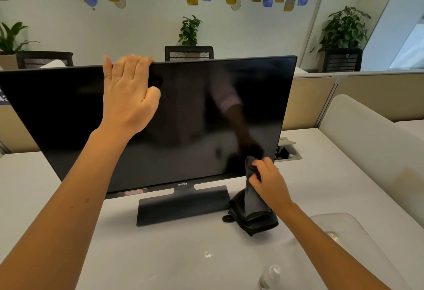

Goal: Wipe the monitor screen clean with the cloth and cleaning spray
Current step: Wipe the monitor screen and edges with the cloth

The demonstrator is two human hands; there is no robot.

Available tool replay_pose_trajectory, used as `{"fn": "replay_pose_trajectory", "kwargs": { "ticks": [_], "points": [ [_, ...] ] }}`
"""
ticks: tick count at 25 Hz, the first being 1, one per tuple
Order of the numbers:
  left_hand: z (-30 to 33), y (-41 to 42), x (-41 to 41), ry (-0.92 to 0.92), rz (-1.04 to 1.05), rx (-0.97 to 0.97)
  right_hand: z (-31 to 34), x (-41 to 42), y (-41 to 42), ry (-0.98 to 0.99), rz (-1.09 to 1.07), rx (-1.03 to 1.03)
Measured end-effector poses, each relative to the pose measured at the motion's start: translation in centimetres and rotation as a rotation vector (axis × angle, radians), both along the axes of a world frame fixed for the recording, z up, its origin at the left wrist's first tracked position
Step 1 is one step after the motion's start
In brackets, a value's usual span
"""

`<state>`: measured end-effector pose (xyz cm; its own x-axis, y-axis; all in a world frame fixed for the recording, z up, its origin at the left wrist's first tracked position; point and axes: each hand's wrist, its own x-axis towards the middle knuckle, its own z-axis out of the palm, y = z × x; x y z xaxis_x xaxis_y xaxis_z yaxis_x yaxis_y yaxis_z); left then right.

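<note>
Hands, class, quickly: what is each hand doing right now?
Left hand: grips the top edge of the monitor, fingers curled over it.
Right hand: holds the grey cloth against the screen's lower right corner.

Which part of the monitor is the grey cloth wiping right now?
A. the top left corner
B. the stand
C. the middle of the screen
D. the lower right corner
D: the right hand holds the grey cloth against the lower right corner of the monitor screen, while the left hand grips its top edge.

Dark upright monitor (pixel 183 117) on desk, grey cloth (pixel 252 200) at lower right corner, spray bottle (pixel 269 277) nearby
</note>
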<state>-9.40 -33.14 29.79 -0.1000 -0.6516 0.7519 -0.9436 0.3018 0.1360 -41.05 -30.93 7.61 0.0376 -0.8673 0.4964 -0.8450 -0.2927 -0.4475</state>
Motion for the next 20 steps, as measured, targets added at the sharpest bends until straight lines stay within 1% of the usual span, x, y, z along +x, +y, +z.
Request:
{"fn": "replay_pose_trajectory", "kwargs": {
  "ticks": [3,5,8,10,12,14,16,18,20],
  "points": [
    [0.4,0.3,1.0,-0.049,-0.042,0.020,1.2,0.1,-0.3,-0.175,-0.129,-0.085],
    [0.5,0.6,1.8,-0.090,-0.062,0.014,2.7,1.2,-0.7,-0.239,-0.157,-0.153],
    [0.5,0.9,3.7,-0.103,-0.043,-0.019,5.0,4.4,-1.1,-0.252,-0.118,-0.242],
    [0.2,1.0,5.3,-0.103,-0.017,-0.042,5.9,7.3,-0.9,-0.238,-0.061,-0.259],
    [-0.3,1.1,7.0,-0.102,0.008,-0.056,5.9,10.3,-0.5,-0.165,0.003,-0.245],
    [-0.8,1.2,8.8,-0.083,0.045,-0.080,5.2,13.0,0.2,-0.045,0.055,-0.214],
    [-1.3,1.4,10.8,-0.047,0.092,-0.118,3.7,14.6,0.8,0.002,0.063,-0.168],
    [-2.2,1.8,12.8,0.005,0.138,-0.159,2.3,14.8,1.2,-0.063,0.009,-0.117],
    [-3.2,2.5,14.6,0.094,0.167,-0.172,1.7,13.9,1.3,-0.215,-0.095,-0.075]
  ]
}}
